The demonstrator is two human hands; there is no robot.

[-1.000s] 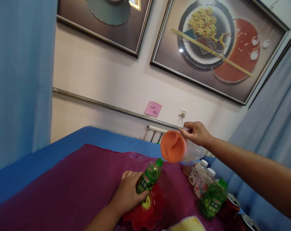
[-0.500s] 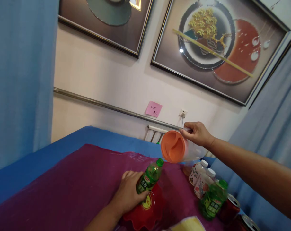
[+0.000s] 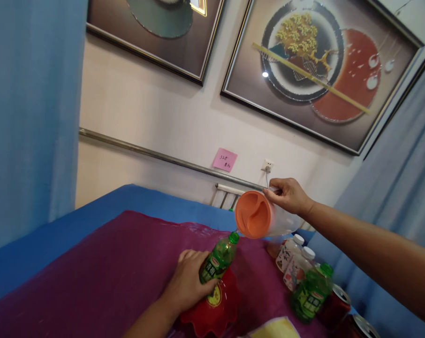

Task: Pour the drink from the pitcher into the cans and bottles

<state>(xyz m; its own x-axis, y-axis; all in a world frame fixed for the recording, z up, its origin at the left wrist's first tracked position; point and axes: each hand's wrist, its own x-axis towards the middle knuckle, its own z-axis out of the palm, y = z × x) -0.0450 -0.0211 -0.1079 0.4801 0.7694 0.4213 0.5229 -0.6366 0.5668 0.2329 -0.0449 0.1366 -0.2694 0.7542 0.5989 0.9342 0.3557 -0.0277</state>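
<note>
My left hand (image 3: pixel 189 280) is wrapped round a green plastic bottle (image 3: pixel 217 259) with a dark printed label, holding it tilted over a red scalloped bowl (image 3: pixel 223 312). The bottle's green top points up and right. Above it, my right hand (image 3: pixel 289 195) grips the handle of a clear pitcher (image 3: pixel 283 223), tipped on its side. The pitcher's orange lid (image 3: pixel 253 214) faces left, its lower edge close to the bottle's top. A faint line, perhaps water, shows between them. My fingertips on the bottle's far side are partly hidden.
On the right stand two white-capped bottles (image 3: pixel 294 268), another green bottle (image 3: pixel 311 293) and dark red cans (image 3: pixel 335 305). A yellow cloth or paper (image 3: pixel 274 328) lies at the front. Purple sheeting (image 3: pixel 103 277) covers the blue table (image 3: pixel 131 195). A metal rail (image 3: pixel 156 155) runs along the wall.
Both hands, the bottle and the pitcher stay almost still. The faint line between the lid and the bottle's top shows slightly more clearly now.
</note>
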